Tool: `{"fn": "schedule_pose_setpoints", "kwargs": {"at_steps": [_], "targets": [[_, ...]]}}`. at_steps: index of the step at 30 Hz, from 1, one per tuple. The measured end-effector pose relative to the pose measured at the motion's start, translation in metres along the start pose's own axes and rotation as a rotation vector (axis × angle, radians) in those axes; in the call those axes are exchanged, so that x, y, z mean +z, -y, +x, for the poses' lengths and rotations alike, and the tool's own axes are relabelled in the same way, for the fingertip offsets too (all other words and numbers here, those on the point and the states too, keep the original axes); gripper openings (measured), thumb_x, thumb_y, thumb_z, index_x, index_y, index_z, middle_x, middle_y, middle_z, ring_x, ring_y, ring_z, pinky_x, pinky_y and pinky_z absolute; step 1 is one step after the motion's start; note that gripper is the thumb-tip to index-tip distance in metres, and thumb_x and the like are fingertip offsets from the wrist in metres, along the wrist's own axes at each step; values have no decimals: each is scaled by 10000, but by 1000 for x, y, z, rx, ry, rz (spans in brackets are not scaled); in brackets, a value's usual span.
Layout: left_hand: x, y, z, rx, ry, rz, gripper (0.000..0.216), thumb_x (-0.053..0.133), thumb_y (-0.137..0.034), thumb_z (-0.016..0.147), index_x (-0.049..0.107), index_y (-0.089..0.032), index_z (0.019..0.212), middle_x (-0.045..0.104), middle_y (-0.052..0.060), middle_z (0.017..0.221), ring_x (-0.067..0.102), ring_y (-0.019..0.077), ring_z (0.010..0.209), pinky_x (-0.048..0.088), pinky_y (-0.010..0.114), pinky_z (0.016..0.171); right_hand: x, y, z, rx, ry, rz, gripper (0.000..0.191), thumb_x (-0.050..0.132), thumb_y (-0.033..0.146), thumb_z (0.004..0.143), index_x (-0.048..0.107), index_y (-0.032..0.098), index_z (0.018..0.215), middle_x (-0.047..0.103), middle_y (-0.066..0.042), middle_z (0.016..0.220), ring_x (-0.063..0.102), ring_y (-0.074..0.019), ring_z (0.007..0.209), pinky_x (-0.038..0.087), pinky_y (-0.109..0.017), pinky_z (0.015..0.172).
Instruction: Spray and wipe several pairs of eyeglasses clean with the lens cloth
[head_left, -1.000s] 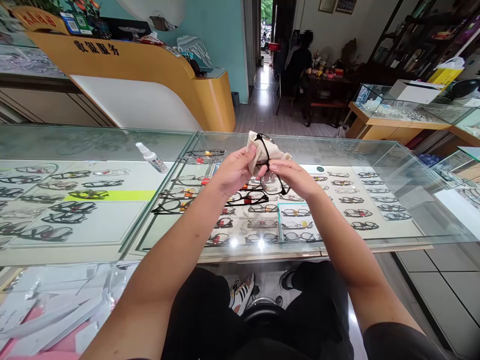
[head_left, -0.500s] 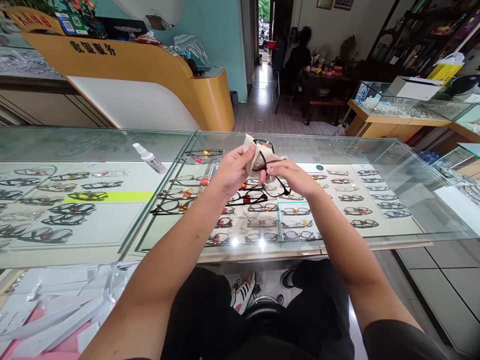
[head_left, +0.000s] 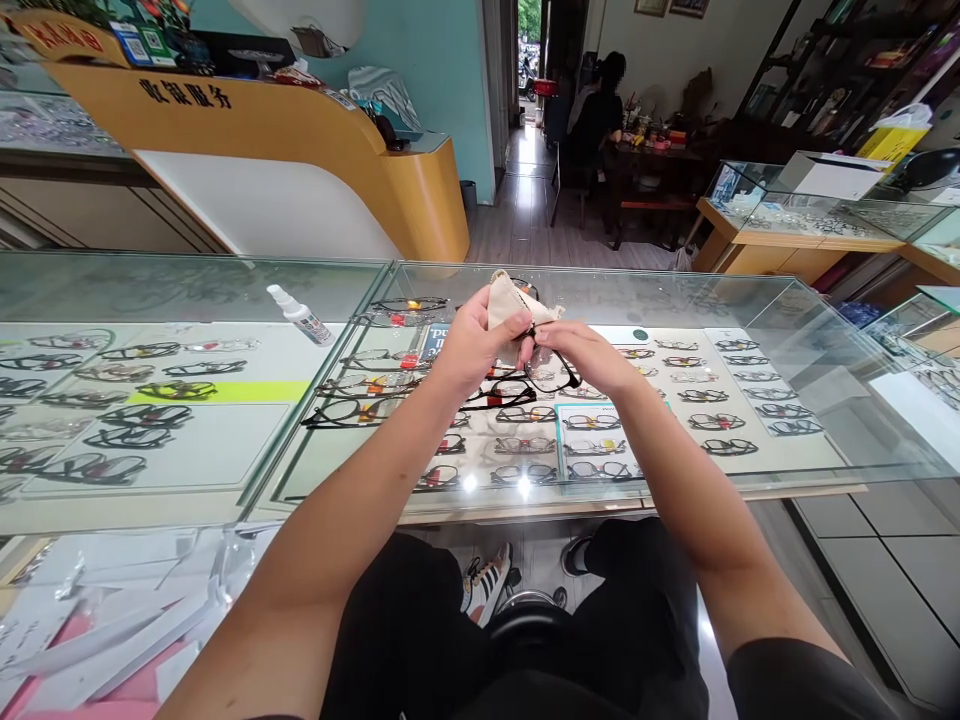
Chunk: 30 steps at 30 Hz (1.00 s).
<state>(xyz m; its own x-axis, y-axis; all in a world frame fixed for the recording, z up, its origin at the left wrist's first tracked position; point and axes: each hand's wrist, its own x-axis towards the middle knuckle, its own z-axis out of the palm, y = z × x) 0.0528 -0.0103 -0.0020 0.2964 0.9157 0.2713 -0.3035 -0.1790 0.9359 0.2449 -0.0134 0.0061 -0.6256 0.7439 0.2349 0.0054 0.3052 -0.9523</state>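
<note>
One beige cloth (head_left: 504, 300) is pinched in the left hand (head_left: 477, 342) against black-framed glasses (head_left: 574, 381), which the right hand (head_left: 589, 354) also pinches, above a glass counter (head_left: 660, 292). Left of the hands sits a spray bottle (head_left: 301, 316); beyond them, a tan desk (head_left: 429, 200) and seated person (head_left: 598, 115).

Stretches left arm (head_left: 360, 480) and right arm (head_left: 679, 475) forward from either side, slanting both inward toward each other, with elbows (head_left: 300, 560) slightly bent. Holds left hand (head_left: 478, 342) closed in a pinch, with thumb (head_left: 514, 326) pressed forward over the top and fingertips (head_left: 526, 352) curled in below. Holds right hand (head_left: 589, 355) closed too, with back upward, wrist (head_left: 628, 388) nearly straight and fingers (head_left: 564, 337) pointing inward, close together. Has both hands almost meeting ahead, with right fingers just beside left thumb.
</note>
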Motion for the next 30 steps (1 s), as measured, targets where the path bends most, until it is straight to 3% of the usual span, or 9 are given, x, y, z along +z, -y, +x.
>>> {"fn": "schedule_pose_setpoints", "kwargs": {"at_steps": [7, 11, 15, 18, 24, 30], "targets": [[0, 5, 2, 80, -80, -33, 527, 815, -711, 882, 587, -238, 927, 591, -42, 601, 568, 152, 402, 455, 293, 408, 2, 6, 0, 20, -10, -53, 351, 555, 374, 992, 790, 197, 801, 756, -41, 870, 609, -194, 846, 482, -325, 894], [-13, -6, 5, 8, -15, -45, 525, 890, -650, 834, 626, -197, 826, 624, 5, 691, 637, 161, 548, 551, 317, 534, -4, 10, -3, -13, -68, -43, 354, 560, 368, 1013, 810, 193, 834, 791, -52, 925, 627, -198, 884, 487, -320, 910], [-23, -15, 4, -89, 76, -51, 499, 1003, -509, 732, 731, -181, 994, 742, 60, 863, 720, 205, 706, 600, 334, 640, -8, 8, -4, -16, -107, -2, 350, 580, 389, 1018, 826, 194, 864, 795, -57, 919, 643, -200, 877, 501, -317, 874], [-21, -14, 3, -92, 110, -47, 561, 1023, -446, 715, 747, -192, 1132, 763, 59, 865, 717, 205, 701, 594, 326, 640, -6, 3, -3, -23, -102, 37, 349, 587, 401, 1021, 825, 195, 870, 796, -57, 919, 656, -196, 871, 507, -314, 878], [-7, -4, 2, -23, -12, -66, 558, 1046, -461, 681, 727, -182, 1044, 726, 6, 737, 641, 139, 562, 532, 262, 561, 0, -1, 0, -35, -71, 10, 335, 609, 404, 1025, 833, 191, 894, 782, -52, 933, 625, -191, 914, 486, -315, 937], [0, 1, 2, 25, -80, -114, 532, 939, -636, 781, 677, -180, 865, 660, -13, 644, 603, 128, 483, 476, 247, 472, 4, 0, 1, -24, -70, -50, 347, 601, 401, 1005, 817, 191, 832, 775, -47, 918, 582, -178, 841, 476, -312, 882]]}}
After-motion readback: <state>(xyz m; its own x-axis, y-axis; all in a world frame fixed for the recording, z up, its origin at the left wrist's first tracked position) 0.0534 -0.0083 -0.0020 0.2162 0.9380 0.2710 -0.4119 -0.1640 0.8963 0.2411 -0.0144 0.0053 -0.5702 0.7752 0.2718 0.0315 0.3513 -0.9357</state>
